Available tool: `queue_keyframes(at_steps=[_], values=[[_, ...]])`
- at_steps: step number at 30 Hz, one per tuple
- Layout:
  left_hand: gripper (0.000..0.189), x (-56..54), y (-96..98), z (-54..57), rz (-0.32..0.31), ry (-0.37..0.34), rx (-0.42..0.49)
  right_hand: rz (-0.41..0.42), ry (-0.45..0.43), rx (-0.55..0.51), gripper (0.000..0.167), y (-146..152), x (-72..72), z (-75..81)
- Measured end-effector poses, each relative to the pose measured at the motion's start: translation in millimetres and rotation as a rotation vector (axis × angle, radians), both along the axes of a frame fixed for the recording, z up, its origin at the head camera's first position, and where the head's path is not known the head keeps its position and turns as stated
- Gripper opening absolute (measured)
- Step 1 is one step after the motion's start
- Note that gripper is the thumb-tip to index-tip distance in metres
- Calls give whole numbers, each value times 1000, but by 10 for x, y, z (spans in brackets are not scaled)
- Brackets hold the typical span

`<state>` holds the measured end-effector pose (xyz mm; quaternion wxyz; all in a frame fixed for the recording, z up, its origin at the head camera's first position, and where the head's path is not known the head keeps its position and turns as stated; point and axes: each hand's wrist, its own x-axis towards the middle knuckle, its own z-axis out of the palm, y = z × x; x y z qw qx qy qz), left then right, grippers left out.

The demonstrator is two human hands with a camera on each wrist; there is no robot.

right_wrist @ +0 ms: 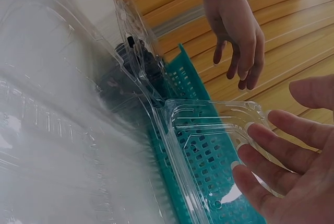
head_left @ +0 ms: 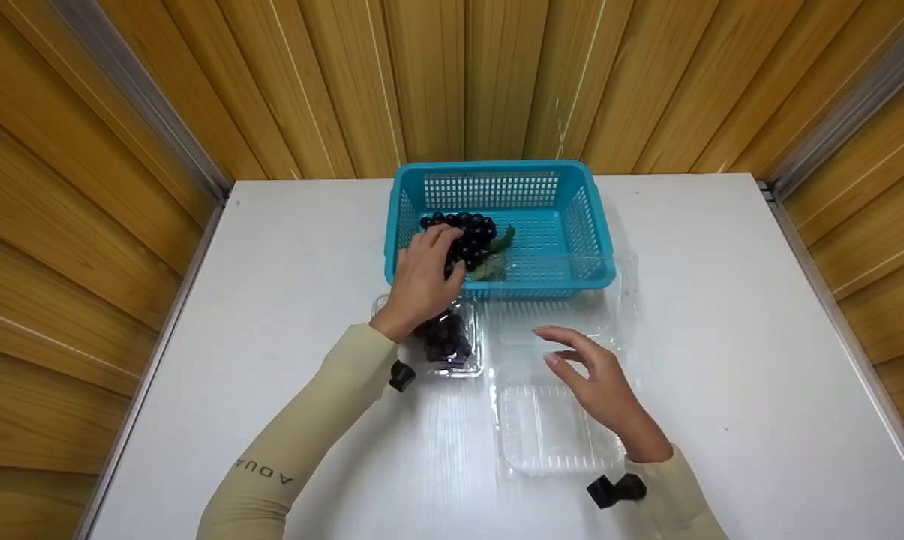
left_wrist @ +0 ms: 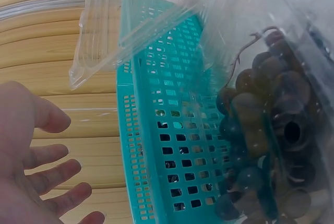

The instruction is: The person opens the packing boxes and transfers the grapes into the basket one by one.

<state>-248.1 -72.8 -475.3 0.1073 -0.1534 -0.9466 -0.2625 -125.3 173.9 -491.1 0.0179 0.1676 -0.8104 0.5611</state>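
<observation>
- While the left hand [head_left: 425, 276] is held over the left part of a turquoise, rectangular, perforated plastic basket [head_left: 553, 225], its thumb and fingers are kept apart, slightly bent, with nothing pinched between them.
- A bunch of round, near-black grapes [head_left: 479, 224] is contained at the basket's left side, partly covered from the head camera by that hand; whether it is touched cannot be told.
- Beside the bunch, a dark green leaf [head_left: 504, 239] and a pale green piece [head_left: 489, 267] are seen.
- Another bunch of dark grapes [head_left: 448, 341] is held in a clear plastic box [head_left: 473, 369], set before the basket and partly hidden by the left wrist.
- The right hand [head_left: 596, 379] is raised above a clear, hinged plastic container [head_left: 557, 435]; its fingers are spread from the thumb, and nothing is gripped.
- The container is laid open, its far half overlapping the basket's front rim in the head view.
- Everything is supported by a white table [head_left: 722, 300].
</observation>
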Motion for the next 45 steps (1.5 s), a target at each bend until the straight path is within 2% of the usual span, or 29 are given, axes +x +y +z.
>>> queue_keyframes(at_steps=[3,9,13,22,30,45], values=[[41,25,-8,-5,-4,10,-9,0,-8,10,33,-10,-15,-31],[39,77,-32,-13,-21,41,-3,-8,2,13,34,17,-98,-252],[37,110,-45,-12,-28,51,-1,12,9,-4,34,32,-129,-322],[35,179,-55,-25,-25,44,21,36,33,-10,36,-8,-134,-329],[32,228,-40,-82,-36,72,21,44,-16,7,34,-49,-144,-336],[22,351,-63,-119,-49,54,35,47,-39,27,33,-139,-182,-341]])
